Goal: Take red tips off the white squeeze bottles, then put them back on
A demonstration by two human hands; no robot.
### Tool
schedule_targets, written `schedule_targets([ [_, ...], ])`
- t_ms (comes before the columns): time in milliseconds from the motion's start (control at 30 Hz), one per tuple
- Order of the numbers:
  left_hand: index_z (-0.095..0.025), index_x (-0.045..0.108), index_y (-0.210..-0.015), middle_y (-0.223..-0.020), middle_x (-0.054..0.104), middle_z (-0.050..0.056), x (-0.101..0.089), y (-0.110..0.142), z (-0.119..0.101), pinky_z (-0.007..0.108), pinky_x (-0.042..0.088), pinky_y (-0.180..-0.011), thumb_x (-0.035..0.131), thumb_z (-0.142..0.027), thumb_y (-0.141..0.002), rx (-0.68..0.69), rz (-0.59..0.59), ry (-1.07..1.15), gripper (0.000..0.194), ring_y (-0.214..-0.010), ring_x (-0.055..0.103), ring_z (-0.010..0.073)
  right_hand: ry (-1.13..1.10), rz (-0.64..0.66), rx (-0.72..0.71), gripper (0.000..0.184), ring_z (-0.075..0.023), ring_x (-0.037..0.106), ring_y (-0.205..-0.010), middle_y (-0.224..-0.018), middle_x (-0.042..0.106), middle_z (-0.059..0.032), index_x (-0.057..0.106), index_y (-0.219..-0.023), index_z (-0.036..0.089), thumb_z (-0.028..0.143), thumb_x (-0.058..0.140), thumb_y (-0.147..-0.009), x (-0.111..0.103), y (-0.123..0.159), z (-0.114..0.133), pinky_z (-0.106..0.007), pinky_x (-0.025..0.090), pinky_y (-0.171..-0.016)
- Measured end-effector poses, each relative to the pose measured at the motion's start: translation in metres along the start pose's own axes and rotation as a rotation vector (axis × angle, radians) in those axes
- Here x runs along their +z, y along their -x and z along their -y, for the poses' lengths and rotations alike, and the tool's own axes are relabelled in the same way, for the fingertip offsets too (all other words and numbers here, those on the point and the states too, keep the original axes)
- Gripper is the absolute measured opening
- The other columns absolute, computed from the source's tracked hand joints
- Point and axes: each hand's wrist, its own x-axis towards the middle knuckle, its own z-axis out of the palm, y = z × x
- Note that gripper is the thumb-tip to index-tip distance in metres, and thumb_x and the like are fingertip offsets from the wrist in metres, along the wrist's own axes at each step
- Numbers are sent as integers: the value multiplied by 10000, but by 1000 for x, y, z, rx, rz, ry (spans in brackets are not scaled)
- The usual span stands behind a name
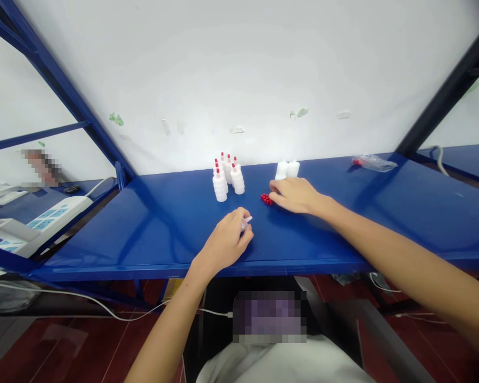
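Note:
My left hand (pixel 230 236) is closed around a small white squeeze bottle (pixel 245 223), near the front of the blue table. The bottle is tilted, its bare pointed nozzle sticking out past the fingers to the right. A little pile of red caps (pixel 267 199) lies on the tabletop. Over its right side reaches my right hand (pixel 293 194), thumb and fingertips apart, with nothing visible between them. White bottles with red tips (pixel 221 190) stand upright in a group left of the caps. Behind my right hand are more white bottles (pixel 292 168), partly hidden by it.
A clear plastic bag (pixel 377 162) with something red inside lies at the back right of the blue table (pixel 143 223). Blue frame posts rise at both sides, against a white wall (pixel 239 69). White power strips (pixel 50 215) are at the left, and a cable (pixel 131 319) hangs below.

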Motion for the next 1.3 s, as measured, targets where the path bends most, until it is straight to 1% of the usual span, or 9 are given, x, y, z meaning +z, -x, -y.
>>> schedule_targets([
  [133, -205, 449, -1100, -917, 600, 45, 0, 1, -1, 334, 443, -764, 397, -289, -975, -56, 3, 56, 160, -848, 582, 206, -213, -94, -240, 258, -159, 466, -601, -639, 556, -17, 566, -835, 181, 373, 428, -937, -6, 9, 19, -311, 308, -663],
  [267, -203, 440, -1113, -1025, 623, 68, 1, 1, 0, 330, 458, -798, 399, -305, -991, -21, 3, 155, 164, -910, 604, 204, -362, -53, -509, 271, -167, 450, -663, -622, 517, 8, 534, -845, 192, 427, 450, -951, 0, 21, 44, -306, 326, -702],
  [433, -207, 426, -1199, -1157, 616, 100, 2, 2, 1, 345, 474, -841, 434, -341, -992, 14, -7, 210, 246, -995, 612, 219, -476, -82, -564, 237, -127, 405, -553, -594, 480, 34, 491, -810, 202, 342, 402, -978, 8, 24, 52, -281, 319, -631],
  [500, -204, 392, -1261, -1144, 612, 102, 2, 1, 1, 354, 475, -839, 458, -373, -983, -14, -32, 182, 332, -990, 610, 224, -519, -144, -506, 223, -121, 411, -531, -589, 491, 36, 492, -814, 206, 346, 417, -970, 9, 21, 45, -273, 318, -597],
  [600, -184, 378, -1272, -1041, 607, 83, 4, 1, 3, 353, 468, -826, 407, -341, -996, -71, -76, 120, 319, -934, 602, 210, -548, -310, -308, 224, -124, 410, -508, -579, 499, 38, 512, -860, 209, 385, 419, -963, 8, 14, 29, -274, 317, -562],
  [733, -182, 488, -1053, -936, 594, 60, 3, -1, 4, 333, 441, -798, 333, -287, -1012, -62, -82, 56, 191, -848, 569, 184, -460, -552, -9, 262, -157, 472, -569, -640, 558, -5, 556, -923, 197, 408, 403, -953, 2, 0, -1, -303, 357, -608],
  [867, -190, 527, -888, -871, 596, 37, 3, -3, 3, 313, 409, -747, 401, -350, -1004, -10, -47, 6, 235, -793, 544, 175, -295, -722, 161, 243, -188, 525, -695, -898, 623, -87, 584, -883, 191, 383, 438, -910, -2, -13, -26, -335, 395, -685],
  [1000, -199, 559, -906, -861, 621, 18, 2, -3, 2, 290, 385, -690, 475, -425, -976, 2, 1, 11, 251, -758, 553, 164, -249, -710, 252, 241, -211, 558, -751, -908, 644, -93, 614, -888, 187, 377, 465, -890, -2, -18, -37, -346, 391, -706],
  [1300, -211, 476, -838, -748, 580, -28, -1, -1, -3, 267, 292, -604, 446, -461, -982, -10, 46, -47, 290, -636, 490, 137, -152, -415, 366, 278, -254, 622, -770, -826, 713, -78, 634, -1036, 202, 380, 474, -894, 5, -20, -36, -316, 345, -625],
])
